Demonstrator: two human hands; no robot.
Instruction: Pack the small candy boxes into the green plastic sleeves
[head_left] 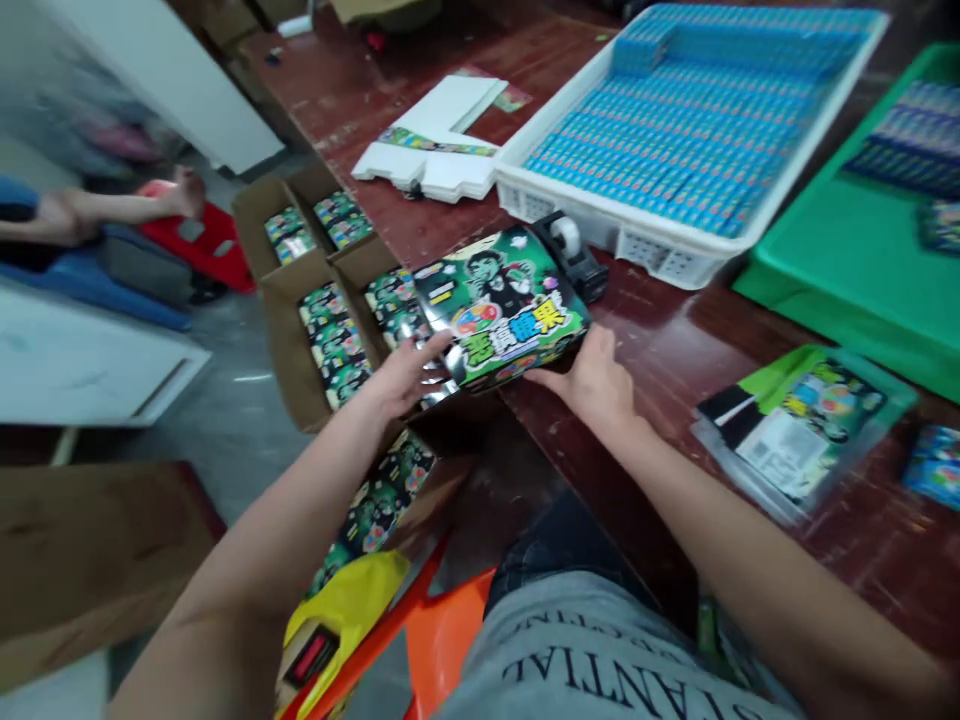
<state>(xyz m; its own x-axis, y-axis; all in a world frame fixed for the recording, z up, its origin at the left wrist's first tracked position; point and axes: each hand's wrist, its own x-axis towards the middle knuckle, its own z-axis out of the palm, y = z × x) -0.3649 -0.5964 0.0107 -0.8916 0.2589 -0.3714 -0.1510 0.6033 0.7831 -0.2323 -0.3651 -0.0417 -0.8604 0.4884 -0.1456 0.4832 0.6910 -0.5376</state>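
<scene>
The left hand (pixel 411 375) grips the left end of a printed green box (pixel 502 305); the right hand (pixel 596 380) holds its near right corner. Lying between them, it looks like glossy card: stiff, probably light, perhaps slippery, dentable. Its 2 ends seem safest to hold. Just beyond the right hand, a tape dispenser (pixel 576 262) touches the worktop (pixel 667 340).

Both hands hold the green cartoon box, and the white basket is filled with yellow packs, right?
Nearly: the packs in the white basket are blue, not yellow, as the head view shows. The left hand and right hand do hold the green cartoon box.
</scene>
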